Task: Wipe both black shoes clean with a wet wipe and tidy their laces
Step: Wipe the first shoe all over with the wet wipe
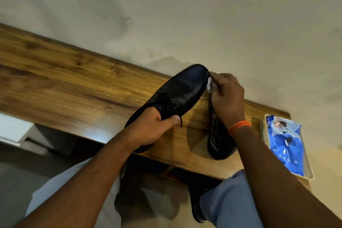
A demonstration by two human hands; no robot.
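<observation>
Both hands are busy on 1 shoe. My left hand (151, 129) grips the black lace-up shoe (177, 96) around its opening and heel end, thumb laid along the side just below the laces (167, 104), and holds it tilted with the toe pointing away toward the wall (185, 15). I hold it this way, I think, so the toe cap and its edge are turned toward my other hand. My right hand (226, 94) pinches a small bunched white wet wipe (209, 85) in curled fingers and presses it against the right edge of the toe, so the wipe sits between fingertips and leather.

The 2nd shoe (218, 139) lies on the wooden worktop (64, 79) directly under my right wrist, just beside the first; its dark upper shows pale streaks, so I judge it still needs wiping. At the right end of the worktop, well apart from the shoes, a blue wet-wipe pack (286, 146) rests in a shallow pale tray (309, 172), near my right forearm for a fresh sheet.
</observation>
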